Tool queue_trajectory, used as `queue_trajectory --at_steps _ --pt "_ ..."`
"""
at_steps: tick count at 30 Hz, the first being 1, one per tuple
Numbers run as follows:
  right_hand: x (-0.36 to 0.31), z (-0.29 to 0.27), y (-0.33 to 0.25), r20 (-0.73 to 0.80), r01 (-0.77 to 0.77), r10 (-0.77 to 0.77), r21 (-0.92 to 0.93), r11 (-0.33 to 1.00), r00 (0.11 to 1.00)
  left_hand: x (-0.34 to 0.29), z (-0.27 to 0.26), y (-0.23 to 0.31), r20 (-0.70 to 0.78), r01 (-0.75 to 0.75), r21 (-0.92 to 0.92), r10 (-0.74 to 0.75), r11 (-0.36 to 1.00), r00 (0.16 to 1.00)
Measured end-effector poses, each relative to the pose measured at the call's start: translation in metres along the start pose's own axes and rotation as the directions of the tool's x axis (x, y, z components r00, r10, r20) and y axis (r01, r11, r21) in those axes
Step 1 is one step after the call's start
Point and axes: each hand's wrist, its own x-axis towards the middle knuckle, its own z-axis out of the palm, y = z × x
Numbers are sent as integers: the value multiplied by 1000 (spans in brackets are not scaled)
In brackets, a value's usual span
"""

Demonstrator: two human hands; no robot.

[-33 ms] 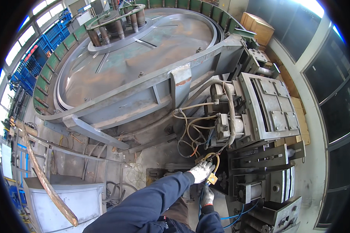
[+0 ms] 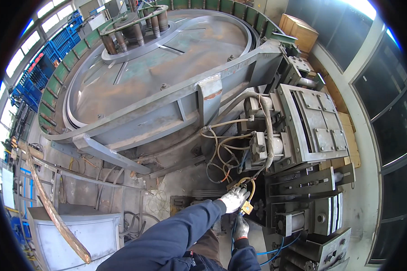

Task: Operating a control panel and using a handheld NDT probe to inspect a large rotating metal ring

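Observation:
My left hand [image 2: 235,200], in a pale work glove with a dirty back, reaches in from the lower left. Its fingers close around a yellow hose [image 2: 253,189], which bends in a loop above them. Just right of those fingertips hangs a small yellow block-shaped fitting [image 2: 247,207]. Directly below the fitting, my gloved right hand [image 2: 242,227] is closed with its fingers pointing up. A thin blue hose [image 2: 233,235] runs along its left side; what lies inside the fingers is hidden.
A large round metal machine [image 2: 167,86] fills the far side. On the right stand grey metal assemblies [image 2: 319,124] with cylinders, near a window wall. Several tangled hoses [image 2: 221,147] hang ahead. A light grey cabinet [image 2: 77,241] and a bent wooden pole [image 2: 54,212] stand left.

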Motion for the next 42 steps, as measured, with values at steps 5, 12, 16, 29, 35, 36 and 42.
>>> queue_trajectory --at_steps 5,12,16,29,35,36,42 --pt "-1 0 1 -9 23 -23 -22 999 1000 -1 -2 2 -10 -4 16 4 1000 1000" --pt "-5 4 0 -14 39 -40 -51 998 999 -3 -6 0 4 -9 -4 9 1000 1000" --pt "-7 5 0 -33 34 -36 -46 998 999 -4 -1 0 -25 -9 1 10 1000 1000" --pt "4 -5 7 6 24 -24 18 1000 1000 -1 1 2 -11 -1 12 1 1000 1000" --pt "4 -4 5 25 12 -11 -35 999 1000 -2 7 0 -107 -9 37 13 999 994" --pt "5 -5 5 19 11 -11 -37 999 1000 -3 4 2 -106 -8 92 17 996 994" --pt "4 -11 5 14 2 0 -77 997 1000 -6 -3 6 -129 -6 59 14 998 992"
